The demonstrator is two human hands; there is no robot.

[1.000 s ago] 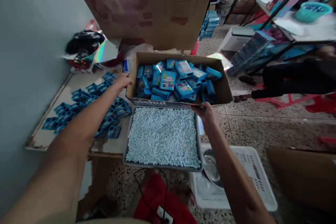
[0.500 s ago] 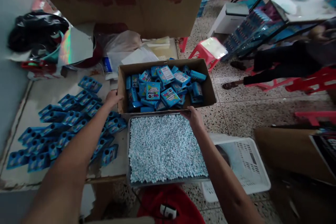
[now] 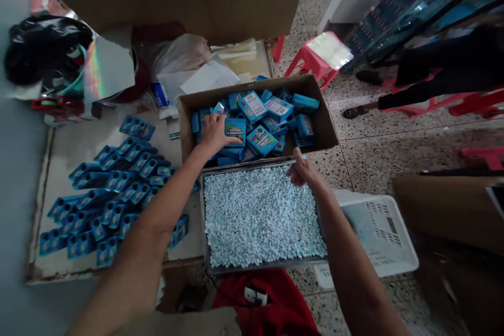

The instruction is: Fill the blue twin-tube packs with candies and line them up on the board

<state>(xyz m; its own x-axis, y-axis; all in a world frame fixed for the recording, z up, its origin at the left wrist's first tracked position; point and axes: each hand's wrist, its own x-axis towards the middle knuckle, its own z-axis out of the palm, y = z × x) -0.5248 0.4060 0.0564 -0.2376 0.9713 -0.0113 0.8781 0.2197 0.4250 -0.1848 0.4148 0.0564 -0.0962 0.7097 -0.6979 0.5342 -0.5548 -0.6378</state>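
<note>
A long brown cardboard box (image 3: pixel 258 84) holds many small blue candy boxes (image 3: pixel 261 139). My left hand (image 3: pixel 216 134) reaches into its left side, thumb and fingers apart around the left part of one candy box (image 3: pixel 235 130), which still lies among the others. My right hand (image 3: pixel 303 169) is over the back right of a metal tray, next to the cardboard box's front edge; one finger points up and the others are loosely bent, holding nothing I can see. The metal tray (image 3: pixel 205 220) is full of small pale blue and white pellets (image 3: pixel 263 215).
Many blue packs with round holes (image 3: pixel 114 210) are set out on the white table (image 3: pixel 59 168) at left. A white plastic basket (image 3: pixel 397 231) stands right of the tray. Behind are a large carton (image 3: pixel 220 0) and a pink stool (image 3: pixel 315 60). Another person's legs (image 3: pixel 425 89) show at right.
My left hand has let go of the cardboard box's left end and moved in over the candy boxes. My right hand has released the front edge. The view has shifted slightly.
</note>
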